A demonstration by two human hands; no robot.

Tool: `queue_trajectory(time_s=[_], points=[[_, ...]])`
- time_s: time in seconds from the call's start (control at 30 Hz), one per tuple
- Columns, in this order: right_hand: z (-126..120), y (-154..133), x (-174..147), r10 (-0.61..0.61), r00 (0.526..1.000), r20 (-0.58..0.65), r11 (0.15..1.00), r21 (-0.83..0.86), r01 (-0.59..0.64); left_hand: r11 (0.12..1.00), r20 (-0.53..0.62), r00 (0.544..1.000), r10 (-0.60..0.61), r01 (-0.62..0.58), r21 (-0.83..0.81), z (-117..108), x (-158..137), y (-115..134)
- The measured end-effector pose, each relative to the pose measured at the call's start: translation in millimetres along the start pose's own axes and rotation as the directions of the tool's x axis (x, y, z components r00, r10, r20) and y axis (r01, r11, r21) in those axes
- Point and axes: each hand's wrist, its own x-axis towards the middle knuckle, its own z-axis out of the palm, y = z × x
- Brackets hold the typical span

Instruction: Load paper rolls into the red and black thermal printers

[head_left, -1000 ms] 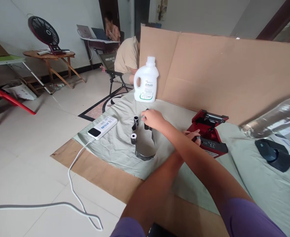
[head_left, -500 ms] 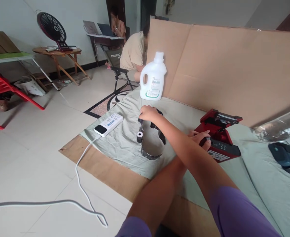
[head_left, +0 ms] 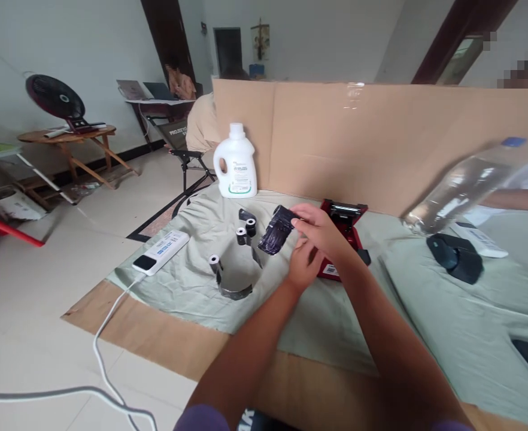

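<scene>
My right hand (head_left: pixel 318 227) pinches a glossy black plastic-wrapped piece (head_left: pixel 275 232), lifted above the cloth and tilted. Just below it is my left hand (head_left: pixel 303 263), its thumb apart from its fingers; the fingertips are partly hidden by the right hand. Behind both hands stands a red device (head_left: pixel 354 235) with its lid raised, much of it covered by them. To the left on the cloth lie small dark rolls with white ends, among them a roll (head_left: pixel 214 261) and another roll (head_left: pixel 241 236). A dark curved strip (head_left: pixel 236 293) bends round in front.
A white power bank-like block (head_left: pixel 161 251) with a white cable lies left. A white detergent jug (head_left: pixel 237 164) stands before the cardboard panel (head_left: pixel 327 137). At right are a clear plastic bottle (head_left: pixel 457 185) and a black object (head_left: pixel 455 257). People sit beyond.
My right hand has lifted the black piece off the loop on the cloth and brought it right. My left hand has come off the red device to beside the right. The view has turned right.
</scene>
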Motion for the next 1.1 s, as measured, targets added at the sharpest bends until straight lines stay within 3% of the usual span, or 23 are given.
queue_trajectory(time_s=[0.17,0.3,0.4,0.6,0.7,0.8,0.97,1.03,1.1], points=[[-89,8,-24,0.041,0.999,-0.006,0.99,-0.132,-0.041,0.998,-0.047,0.998,0.033,-0.031,0.048,-1,-3,0],[-131,26,-29,0.139,0.983,0.116,0.926,-0.366,-0.088,0.993,-0.032,0.998,0.056,-0.052,0.11,-4,-4,9],[-136,43,-27,0.23,0.962,0.146,0.839,-0.53,-0.12,0.99,-0.001,0.995,0.095,-0.094,0.106,-6,-4,16],[-121,65,-22,0.378,0.926,-0.003,0.599,-0.762,-0.247,0.956,-0.001,0.98,0.201,-0.196,0.218,-7,-5,20],[-113,63,-22,0.399,0.916,-0.043,0.514,-0.817,-0.262,0.906,0.081,0.958,0.274,-0.285,0.312,-6,-5,24],[-109,54,-23,0.402,0.914,-0.054,0.507,-0.818,-0.271,0.867,0.146,0.944,0.296,-0.33,0.374,-5,-6,28],[-127,32,-27,0.426,0.903,-0.048,0.634,-0.697,-0.335,0.849,0.145,0.944,0.297,-0.33,0.413,-3,-8,29],[-138,29,-28,0.398,0.904,-0.156,0.637,-0.662,-0.394,0.846,0.139,0.944,0.298,-0.329,0.421,-2,-8,28],[-144,34,-26,0.275,0.894,-0.353,0.652,-0.615,-0.444,0.84,0.133,0.942,0.307,-0.334,0.427,-1,-9,28]])
